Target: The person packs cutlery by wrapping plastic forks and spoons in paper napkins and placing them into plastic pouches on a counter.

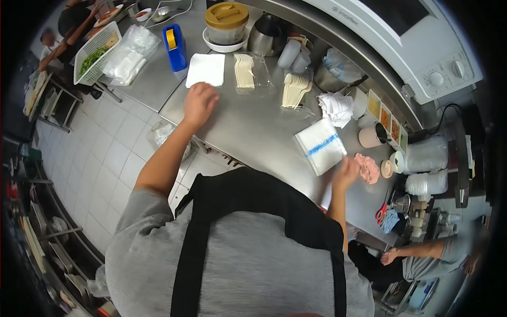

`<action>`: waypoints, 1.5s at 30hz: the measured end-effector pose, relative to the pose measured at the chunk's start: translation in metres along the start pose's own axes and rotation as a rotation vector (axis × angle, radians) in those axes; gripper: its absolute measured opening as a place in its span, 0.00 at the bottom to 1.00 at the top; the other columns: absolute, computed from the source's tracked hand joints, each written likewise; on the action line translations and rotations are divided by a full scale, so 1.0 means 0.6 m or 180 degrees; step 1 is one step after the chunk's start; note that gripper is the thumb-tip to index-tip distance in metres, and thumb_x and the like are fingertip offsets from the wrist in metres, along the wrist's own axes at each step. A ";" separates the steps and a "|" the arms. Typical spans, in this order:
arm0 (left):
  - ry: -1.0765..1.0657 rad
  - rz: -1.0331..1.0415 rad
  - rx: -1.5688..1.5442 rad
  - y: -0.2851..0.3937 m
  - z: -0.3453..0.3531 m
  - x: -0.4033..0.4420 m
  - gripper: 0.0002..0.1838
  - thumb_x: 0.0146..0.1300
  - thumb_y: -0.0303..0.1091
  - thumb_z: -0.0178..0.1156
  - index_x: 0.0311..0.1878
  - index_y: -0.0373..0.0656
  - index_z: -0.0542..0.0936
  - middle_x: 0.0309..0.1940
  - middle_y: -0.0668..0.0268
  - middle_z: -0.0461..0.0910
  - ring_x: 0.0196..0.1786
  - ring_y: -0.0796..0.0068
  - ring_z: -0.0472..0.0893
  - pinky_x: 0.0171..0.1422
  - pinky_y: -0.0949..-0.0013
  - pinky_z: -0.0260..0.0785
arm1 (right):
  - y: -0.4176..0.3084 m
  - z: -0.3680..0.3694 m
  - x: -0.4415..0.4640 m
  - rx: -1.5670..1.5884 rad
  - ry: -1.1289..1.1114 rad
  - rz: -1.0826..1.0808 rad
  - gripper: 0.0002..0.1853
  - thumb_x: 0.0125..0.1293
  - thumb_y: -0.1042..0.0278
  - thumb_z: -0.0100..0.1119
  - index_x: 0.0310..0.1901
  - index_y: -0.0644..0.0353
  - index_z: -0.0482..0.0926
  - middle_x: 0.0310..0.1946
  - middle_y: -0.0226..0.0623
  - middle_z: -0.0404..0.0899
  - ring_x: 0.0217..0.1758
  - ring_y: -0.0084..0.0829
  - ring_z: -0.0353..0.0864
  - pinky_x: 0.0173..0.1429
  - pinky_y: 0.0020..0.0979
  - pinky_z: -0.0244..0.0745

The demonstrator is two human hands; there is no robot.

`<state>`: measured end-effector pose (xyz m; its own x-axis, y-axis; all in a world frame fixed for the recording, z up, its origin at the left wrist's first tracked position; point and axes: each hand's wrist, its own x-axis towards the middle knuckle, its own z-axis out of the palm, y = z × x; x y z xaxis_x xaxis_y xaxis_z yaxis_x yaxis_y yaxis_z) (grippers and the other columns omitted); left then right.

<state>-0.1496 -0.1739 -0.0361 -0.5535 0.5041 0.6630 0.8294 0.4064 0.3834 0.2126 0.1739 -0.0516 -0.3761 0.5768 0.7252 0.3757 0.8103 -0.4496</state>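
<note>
My left hand [200, 103] is above the metal counter at the near edge of a stack of white paper sheets [206, 70]. Its fingers are loosely bent and somewhat apart, with nothing visible in them. Plastic-wrapped wooden cutlery [244, 71] lies to the right of the sheets, and wrapped wooden spoons [296, 91] lie farther right. My right hand [346, 173] is at the lower right corner of a flat white packet with a blue stripe [320, 145]. Blur hides its fingertips, so whether it grips the packet is unclear. A crumpled pink cloth [367, 168] lies just beyond that hand.
A blue tape dispenser [175, 47], a gold-lidded tub [227, 24] and a steel jug [265, 36] line the back. A microwave [422, 47] overhangs the right. Red scissors [381, 213] lie near the right end. Other people stand at far left and lower right.
</note>
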 end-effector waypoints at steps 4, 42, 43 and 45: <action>-0.0723 0.0940 -0.0225 0.014 0.038 0.101 0.11 0.51 0.27 0.62 0.39 0.50 0.83 0.50 0.63 0.75 0.58 0.57 0.71 0.60 0.57 0.65 | -0.172 0.163 0.084 0.1049 -0.1029 -0.0339 0.04 0.60 0.78 0.58 0.36 0.63 0.81 0.37 0.45 0.79 0.41 0.46 0.77 0.49 0.39 0.73; -0.2247 0.1878 0.1531 0.027 0.130 0.199 0.15 0.58 0.33 0.56 0.48 0.58 0.81 0.56 0.68 0.70 0.63 0.69 0.65 0.62 0.59 0.60 | -0.235 0.102 -0.040 0.0050 -0.1954 0.0704 0.14 0.55 0.58 0.67 0.38 0.58 0.78 0.32 0.37 0.75 0.34 0.38 0.77 0.37 0.37 0.72; -0.2290 0.1890 0.1484 0.030 0.128 0.199 0.15 0.58 0.33 0.57 0.48 0.59 0.81 0.56 0.68 0.70 0.63 0.69 0.65 0.63 0.59 0.60 | -0.239 0.110 -0.042 -0.0017 -0.1966 0.0634 0.14 0.55 0.58 0.67 0.38 0.58 0.78 0.31 0.36 0.75 0.33 0.38 0.77 0.37 0.37 0.72; -0.2151 0.2085 0.1427 0.025 0.137 0.193 0.15 0.57 0.34 0.57 0.47 0.60 0.81 0.55 0.68 0.70 0.63 0.69 0.66 0.63 0.59 0.59 | -0.249 0.116 -0.039 -0.0146 -0.1989 0.0650 0.13 0.55 0.59 0.67 0.34 0.58 0.77 0.30 0.36 0.76 0.32 0.38 0.77 0.36 0.37 0.72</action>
<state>-0.2078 -0.0468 -0.0061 -0.0471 0.9935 0.1040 0.9548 0.0754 -0.2874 0.1063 0.0468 -0.0378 -0.7092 0.6810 0.1821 0.5222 0.6811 -0.5133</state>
